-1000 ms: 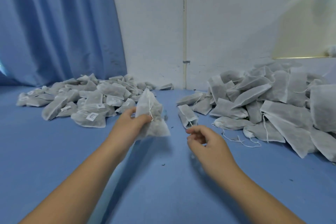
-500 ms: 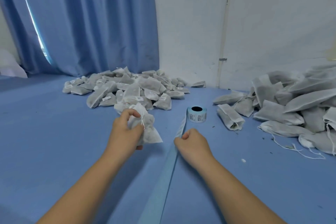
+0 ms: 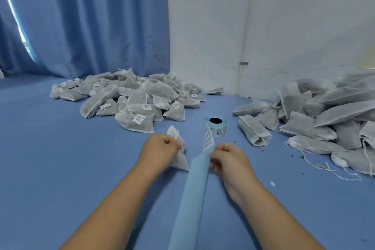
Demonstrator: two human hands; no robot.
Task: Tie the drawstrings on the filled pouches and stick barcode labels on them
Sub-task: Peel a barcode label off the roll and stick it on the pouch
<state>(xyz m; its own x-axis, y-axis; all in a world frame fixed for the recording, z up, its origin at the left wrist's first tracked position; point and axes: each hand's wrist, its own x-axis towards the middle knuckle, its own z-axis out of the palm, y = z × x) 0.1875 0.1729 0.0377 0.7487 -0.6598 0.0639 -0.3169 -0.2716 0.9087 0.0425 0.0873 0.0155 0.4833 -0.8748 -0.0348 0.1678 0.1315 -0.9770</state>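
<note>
The left hand [image 3: 161, 149] is clenched around a filled white pouch [image 3: 180, 159], near the middle of the blue table [image 3: 60, 158]. The pouch's long axis runs near to far and tilts slightly. Its gathered neck with the drawstring points far and upward, and its broad bottom corner points toward the near side, just beside the blue backing paper [image 3: 194, 189].

The right hand [image 3: 229, 158] pinches the label strip [image 3: 208, 140] where the white barcode labels end and the bare backing begins. From there the strip rises far and slightly left of the fingers to the label roll [image 3: 218, 128], which stands on end with its dark core facing up. The backing trails toward the near edge, its length running near to far.

A heap of labelled pouches [image 3: 134, 97] lies far left, in front of the blue curtain [image 3: 91, 16]. A larger heap of unlabelled pouches [image 3: 324, 111] fills the right side. One loose pouch [image 3: 253, 132] lies between this heap and the roll, with its mouth facing near-right.
</note>
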